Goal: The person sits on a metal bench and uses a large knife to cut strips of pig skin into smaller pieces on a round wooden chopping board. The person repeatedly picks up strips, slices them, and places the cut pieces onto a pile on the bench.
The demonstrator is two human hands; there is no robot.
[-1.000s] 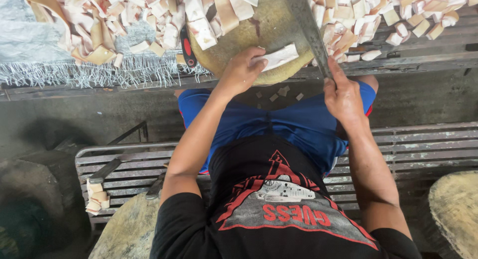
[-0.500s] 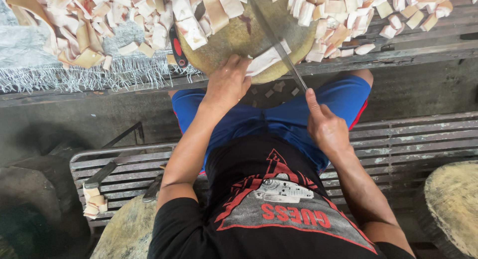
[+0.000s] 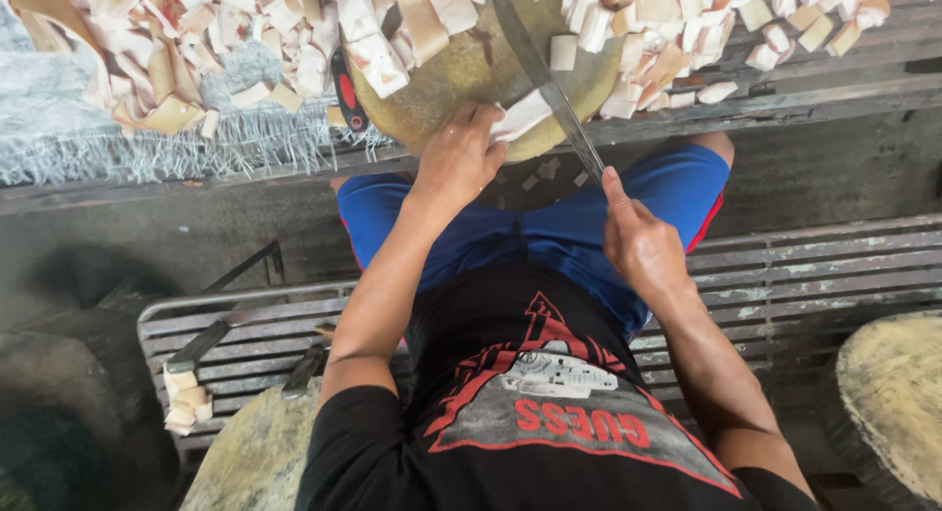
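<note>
Near: grey slatted metal bench point(image 3: 805, 266) under person, dirty concrete floor point(image 3: 128, 226) beyond it, small stack of pale cubes point(image 3: 184, 398) on bench. Left hand point(image 3: 459, 161) presses down, fingers clamped on pale white strip point(image 3: 520, 115) at near edge of round wooden chopping block point(image 3: 471, 69). Right hand point(image 3: 643, 241) closed tight around handle of long knife point(image 3: 540, 74), blade slanting over block, just beside strip. Far: heaps of cut pale pieces point(image 3: 245, 50) around block, on frayed woven mat point(image 3: 98, 138).

Pale strip point(image 3: 520, 115) under slanted knife blade point(image 3: 549, 89)
</note>
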